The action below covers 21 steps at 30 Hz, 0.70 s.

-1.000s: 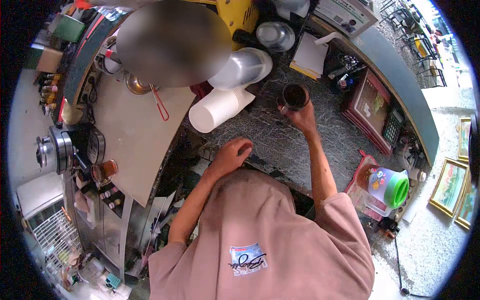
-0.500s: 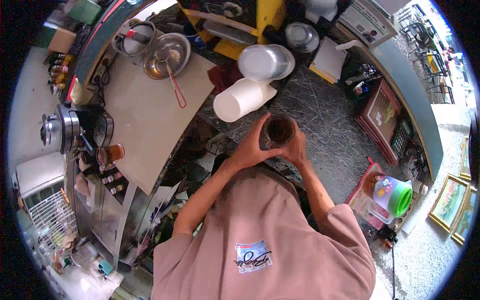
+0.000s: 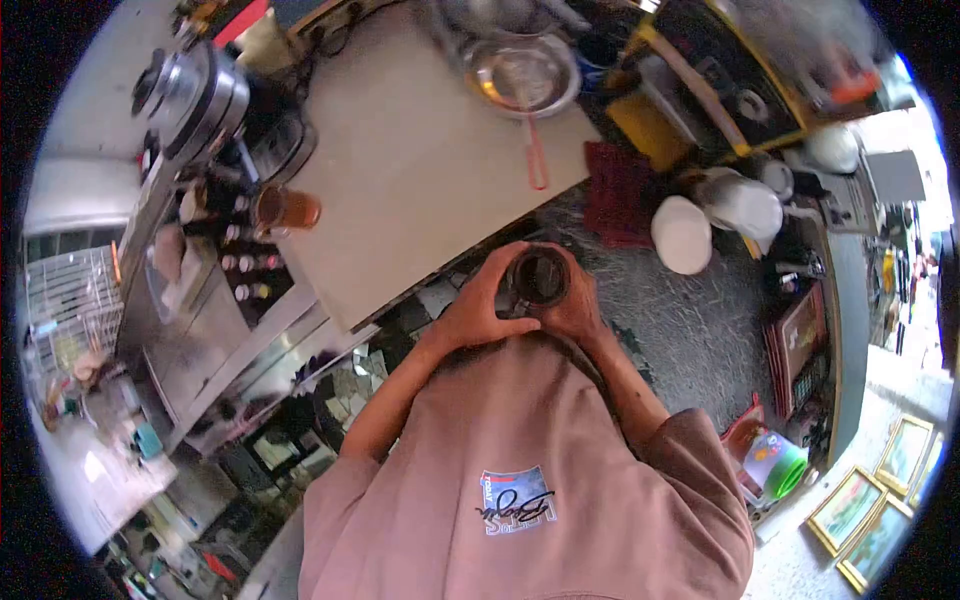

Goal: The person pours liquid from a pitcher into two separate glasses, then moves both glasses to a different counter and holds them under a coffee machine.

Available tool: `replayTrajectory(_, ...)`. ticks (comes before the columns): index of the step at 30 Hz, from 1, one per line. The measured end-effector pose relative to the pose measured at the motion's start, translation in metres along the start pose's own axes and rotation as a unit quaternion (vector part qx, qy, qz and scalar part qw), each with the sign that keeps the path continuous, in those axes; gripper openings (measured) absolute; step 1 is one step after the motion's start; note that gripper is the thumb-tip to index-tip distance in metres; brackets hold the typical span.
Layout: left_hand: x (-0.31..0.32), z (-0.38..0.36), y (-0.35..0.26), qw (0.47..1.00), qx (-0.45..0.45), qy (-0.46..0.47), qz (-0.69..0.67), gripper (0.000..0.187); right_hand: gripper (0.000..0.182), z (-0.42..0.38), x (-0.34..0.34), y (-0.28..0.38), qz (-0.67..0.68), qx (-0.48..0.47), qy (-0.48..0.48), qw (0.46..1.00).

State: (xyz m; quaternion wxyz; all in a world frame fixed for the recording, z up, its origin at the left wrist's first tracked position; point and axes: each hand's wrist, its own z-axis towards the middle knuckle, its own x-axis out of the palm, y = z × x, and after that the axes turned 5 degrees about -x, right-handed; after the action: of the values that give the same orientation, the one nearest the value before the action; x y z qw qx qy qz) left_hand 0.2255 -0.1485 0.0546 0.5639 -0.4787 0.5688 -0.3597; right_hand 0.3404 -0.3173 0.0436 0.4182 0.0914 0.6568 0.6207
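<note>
A glass of dark liquid (image 3: 541, 277) is held upright close to my chest, seen from above. My left hand (image 3: 478, 305) wraps its left side, with the thumb lying along the near side. Around the right side of the glass curls my right hand (image 3: 577, 308), its fingers partly hidden. Beyond the glass lies a pale board-topped counter (image 3: 420, 170), and to the right is a dark scratched countertop (image 3: 690, 320).
A metal bowl (image 3: 560, 80) holds a red-handled strainer (image 3: 536, 155). At left, a glass mug of amber drink (image 3: 288, 210) stands near a steel appliance (image 3: 195, 105). White containers (image 3: 683, 237) sit near a dark red cloth (image 3: 617, 190). A green-lidded jug (image 3: 775, 468) is at right.
My view has swung to the left, so the counters and objects appear shifted right. Both hands still hold the glass, now in front of the gap beside the pale counter.
</note>
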Motion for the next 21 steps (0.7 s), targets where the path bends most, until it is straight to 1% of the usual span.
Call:
replayTrajectory(3, -0.041, -0.016, 0.013, 0.999, 0.015, -0.044, -0.011, 0.104, 0.070, 0.038, 0.036, 0.021, -0.027, -0.026, 0.039, 0.999)
replayTrajectory(6, -0.073, -0.035, 0.025, 0.996, -0.008, -0.086, -0.017, 0.106, 0.068, 0.066, 0.071, 0.044, -0.010, -0.058, 0.078, 0.995)
replayTrajectory(9, -0.096, -0.052, 0.040, 0.989, -0.021, -0.146, -0.025, 0.109, 0.065, 0.091, 0.111, 0.054, 0.015, -0.051, 0.133, 0.990)
replayTrajectory(11, -0.100, -0.064, 0.060, 0.979, -0.014, -0.200, -0.020, 0.110, 0.064, 0.102, 0.135, 0.060, 0.026, -0.104, 0.142, 0.984)
replayTrajectory(12, -0.103, -0.071, 0.066, 0.977, -0.018, -0.211, -0.022, 0.110, 0.064, 0.105, 0.147, 0.058, 0.027, -0.107, 0.153, 0.982)
replayTrajectory(14, -0.109, -0.084, 0.078, 0.968, -0.011, -0.246, -0.050, 0.107, 0.064, 0.112, 0.173, 0.051, 0.048, -0.144, 0.176, 0.973)
replayTrajectory(15, -0.112, -0.090, 0.081, 0.964, -0.014, -0.260, -0.050, 0.107, 0.064, 0.116, 0.182, 0.056, 0.050, -0.151, 0.189, 0.969)
replayTrajectory(17, -0.116, -0.103, 0.085, 0.953, -0.036, -0.286, -0.094, 0.102, 0.065, 0.120, 0.197, 0.065, 0.040, -0.115, 0.238, 0.964)
replayTrajectory(21, -0.114, -0.122, 0.100, 0.925, -0.035, -0.354, -0.132, 0.098, 0.065, 0.126, 0.227, 0.068, 0.050, -0.154, 0.274, 0.948)
